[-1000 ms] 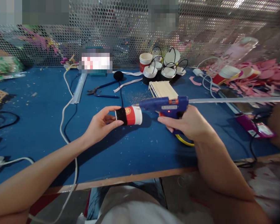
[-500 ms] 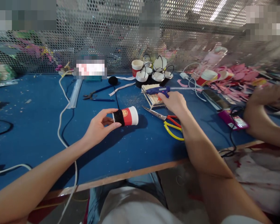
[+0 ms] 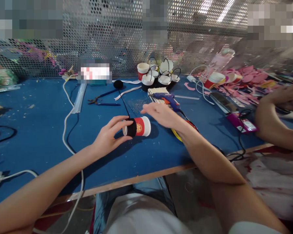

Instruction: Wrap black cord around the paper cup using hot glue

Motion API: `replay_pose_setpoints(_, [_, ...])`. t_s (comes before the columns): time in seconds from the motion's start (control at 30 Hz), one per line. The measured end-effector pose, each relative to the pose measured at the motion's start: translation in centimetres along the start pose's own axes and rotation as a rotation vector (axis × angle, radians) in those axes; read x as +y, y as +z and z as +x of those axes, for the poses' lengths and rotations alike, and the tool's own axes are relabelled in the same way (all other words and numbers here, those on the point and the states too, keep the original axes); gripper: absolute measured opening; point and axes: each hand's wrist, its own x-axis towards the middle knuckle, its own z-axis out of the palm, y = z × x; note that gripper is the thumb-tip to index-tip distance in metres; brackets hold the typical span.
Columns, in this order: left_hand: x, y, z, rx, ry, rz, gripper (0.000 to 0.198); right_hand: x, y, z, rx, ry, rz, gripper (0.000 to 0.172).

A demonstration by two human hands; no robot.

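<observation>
My left hand [image 3: 109, 135] grips the base end of a red and white paper cup [image 3: 143, 126] lying on its side, fingers above and thumb below. Black yarn is wound around that end, and a strand runs back to a ball of black yarn [image 3: 118, 84]. To the right of the cup hovers my right hand [image 3: 161, 114], its fingers stretched out and holding nothing. Behind it a blue glue gun [image 3: 166, 97] rests on a small rack of pale sticks [image 3: 158, 90]. My right hand and forearm mostly cover the scissors, whose yellow handle [image 3: 177, 135] shows.
Several cups with black wire handles [image 3: 164, 80] stand at the back by the perforated metal screen [image 3: 127, 39]. Pliers [image 3: 104, 97] lie behind my left hand. A white cable [image 3: 64, 130] crosses the left side. Pink cut pieces [image 3: 249, 81] and another person's arm [image 3: 271, 120] are at right.
My right hand has let go of the glue gun, now lying on the rack, and moved left toward the cup. The cup and my left hand have shifted slightly right and nearer.
</observation>
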Motion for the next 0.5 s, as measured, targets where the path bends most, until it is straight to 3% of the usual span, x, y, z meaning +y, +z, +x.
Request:
replay_pose_setpoints(0.1, [0.2,0.1,-0.1,-0.048,0.121,0.088,0.038,-1.6,1.5,0.0,-0.258,0.001,0.143,0.063])
replay_pose_setpoints(0.2, [0.2,0.2,-0.2,-0.080,0.153,0.104,0.038,-1.8,2.3,-0.1,-0.365,0.045,0.316,0.061])
replay_pose_setpoints(0.33, [0.4,0.2,-0.3,-0.086,0.156,0.102,0.040,-1.0,3.0,-0.3,-0.251,0.036,0.592,0.030])
replay_pose_setpoints(0.5, [0.7,0.1,-0.4,-0.083,0.099,0.082,0.041,-0.5,3.7,-0.9,-0.119,0.060,0.752,0.017])
